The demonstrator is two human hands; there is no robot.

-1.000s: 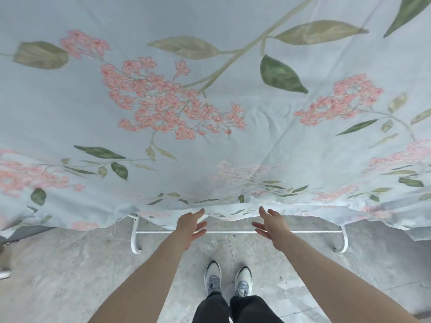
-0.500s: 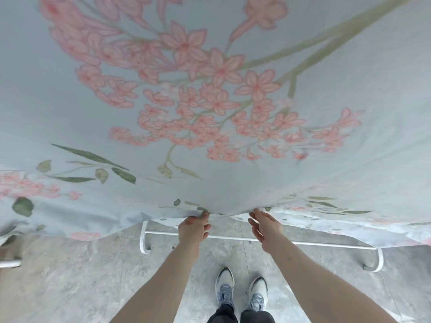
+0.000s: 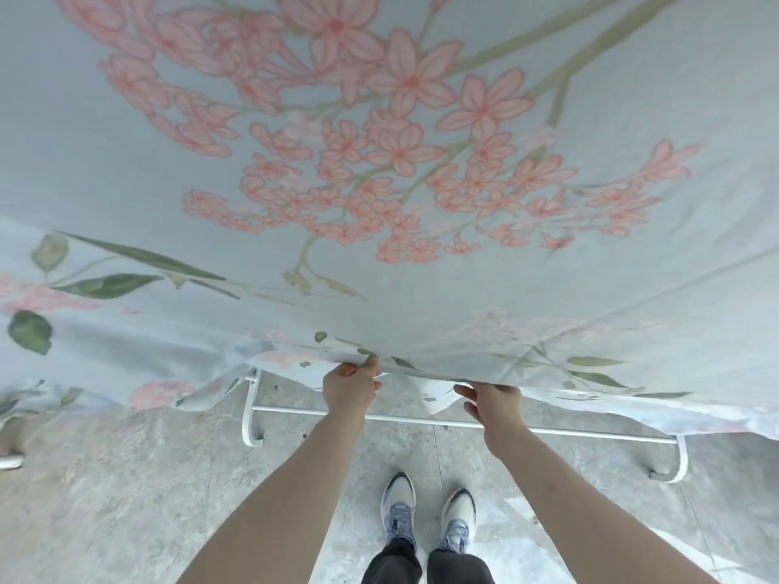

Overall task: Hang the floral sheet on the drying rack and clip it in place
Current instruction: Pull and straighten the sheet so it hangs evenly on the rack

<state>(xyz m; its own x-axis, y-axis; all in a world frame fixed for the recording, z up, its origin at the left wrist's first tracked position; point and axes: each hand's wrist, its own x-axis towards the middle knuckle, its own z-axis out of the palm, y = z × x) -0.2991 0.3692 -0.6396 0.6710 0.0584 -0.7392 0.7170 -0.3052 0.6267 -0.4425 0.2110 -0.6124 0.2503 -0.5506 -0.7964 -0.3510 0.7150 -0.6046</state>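
While draped over white rack, sheet hem pinched by left hand, gripped by right hand fingers.

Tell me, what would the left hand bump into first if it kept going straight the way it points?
The left hand already pinches the hem of the floral sheet, so it would likely just push further into that cloth.

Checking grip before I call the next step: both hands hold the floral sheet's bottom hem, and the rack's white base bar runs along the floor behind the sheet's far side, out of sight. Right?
Not quite. The head view shows the white base bar plainly visible on the floor under the hem, near the shoes. The rest holds: left hand and right hand both grip the floral sheet at its hem.
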